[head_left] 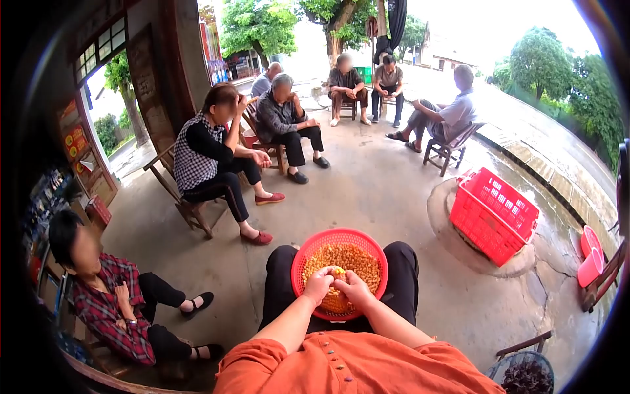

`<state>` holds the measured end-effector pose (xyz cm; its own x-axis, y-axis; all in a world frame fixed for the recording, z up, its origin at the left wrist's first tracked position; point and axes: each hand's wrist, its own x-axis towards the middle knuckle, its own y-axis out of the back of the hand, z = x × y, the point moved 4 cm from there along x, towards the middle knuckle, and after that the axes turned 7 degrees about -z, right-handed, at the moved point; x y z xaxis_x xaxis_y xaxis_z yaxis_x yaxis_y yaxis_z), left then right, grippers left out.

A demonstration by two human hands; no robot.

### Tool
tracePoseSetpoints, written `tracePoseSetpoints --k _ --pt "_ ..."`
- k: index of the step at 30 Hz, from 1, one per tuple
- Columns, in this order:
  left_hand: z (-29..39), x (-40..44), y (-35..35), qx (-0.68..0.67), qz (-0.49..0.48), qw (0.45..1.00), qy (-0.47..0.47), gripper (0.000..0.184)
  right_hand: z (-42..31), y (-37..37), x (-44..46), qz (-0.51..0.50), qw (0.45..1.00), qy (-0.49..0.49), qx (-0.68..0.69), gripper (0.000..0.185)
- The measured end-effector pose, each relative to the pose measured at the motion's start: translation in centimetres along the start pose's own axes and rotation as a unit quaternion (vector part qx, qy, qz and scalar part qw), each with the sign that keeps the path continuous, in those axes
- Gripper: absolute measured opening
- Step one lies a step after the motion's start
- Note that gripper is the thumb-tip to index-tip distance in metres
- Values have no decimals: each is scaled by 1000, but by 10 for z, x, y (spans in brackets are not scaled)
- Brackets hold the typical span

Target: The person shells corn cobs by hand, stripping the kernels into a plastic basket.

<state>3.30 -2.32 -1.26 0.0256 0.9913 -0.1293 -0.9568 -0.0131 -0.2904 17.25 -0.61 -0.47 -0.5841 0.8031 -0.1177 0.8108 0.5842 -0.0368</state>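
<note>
Place: sheltered, open-fronted porch, perhaps a shop's. Beyond your hands (pixel 337 284): concrete floor (pixel 367 190), people on wooden chairs (pixel 453 148); farther off, roadside trees (pixel 538 62). Left of your hands: crowded shelves (pixel 49 203), wooden door (pixel 82 148).

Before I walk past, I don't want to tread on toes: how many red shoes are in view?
2, both worn by the seated person in the checkered top. One red shoe is nearer the red basket; the other red shoe is farther off.
</note>
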Motion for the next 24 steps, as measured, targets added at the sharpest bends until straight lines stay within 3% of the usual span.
tracePoseSetpoints --k 4,8,13,24 --pt "9 -4 -2 -27 -7 999 20 37 -11 -2 -3 -13 998 -3 61 29" --pt "7 -2 -1 -67 -7 997 30 24 -10 -2 -5 -3 998 -7 59 29" --pt "2 2 -1 -14 -15 1000 9 20 -2 -1 -1 1 1000 -18 7 34" --pt "0 5 2 -14 -19 1000 13 24 9 1 5 -7 1000 -13 0 31"
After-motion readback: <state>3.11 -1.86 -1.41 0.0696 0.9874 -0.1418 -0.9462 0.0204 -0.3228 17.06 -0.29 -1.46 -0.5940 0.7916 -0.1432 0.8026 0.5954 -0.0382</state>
